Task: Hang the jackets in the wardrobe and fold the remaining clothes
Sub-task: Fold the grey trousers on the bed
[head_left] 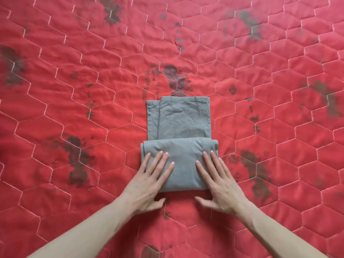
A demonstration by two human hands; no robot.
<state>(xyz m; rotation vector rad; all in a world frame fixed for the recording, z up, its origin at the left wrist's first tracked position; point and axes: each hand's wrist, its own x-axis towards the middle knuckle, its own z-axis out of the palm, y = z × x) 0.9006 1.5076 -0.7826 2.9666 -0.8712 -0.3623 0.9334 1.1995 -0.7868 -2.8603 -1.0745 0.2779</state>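
Forearms, two, bare, enter from the bottom corners and converge on the garment.

Left hand point(149, 185): laid flat on the near-left part of the grey garment point(178, 146), fingers point(158, 162) straight and spread, tips pointing away from the person; thumb lies off the cloth on the quilt. Holds nothing; appears to press the fold down so that it keeps its crease.

Grey garment: centre of view, on the red quilted bedspread point(55, 108). Near portion doubled over into a thicker band; far portion lies flat in a single narrower panel with hemmed edges. The band sits directly under both sets of fingers, its near edge between the two thumbs.

Right hand point(221, 187): mirrors the left on the near-right part, fingers straight and apart, thumb on the quilt. Likely steadying the band for a further fold.

Bedspread: hexagon stitching, dark floral prints.
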